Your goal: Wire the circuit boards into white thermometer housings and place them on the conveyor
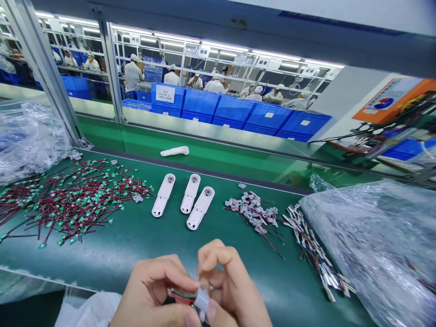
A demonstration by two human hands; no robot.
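At the near edge of the table, my left hand (155,288) pinches a small light-grey plastic piece (202,299) between thumb and fingers. Red, green and dark wires (182,296) run from this piece into the left palm. My right hand (235,288) grips the piece from the other side, its thumb against it and its index finger curled above. The fingers hide part of the piece. Beyond my hands lie three long white plastic housings (200,209), each with a round fitting at its far end.
Small green boards with red and black wires (85,195) are heaped at left. Grey pieces with wires (254,209) and a bundle of white-ended leads (316,254) lie at right, beside plastic bags (371,236). Another white housing (175,151) rests behind the table's ledge.
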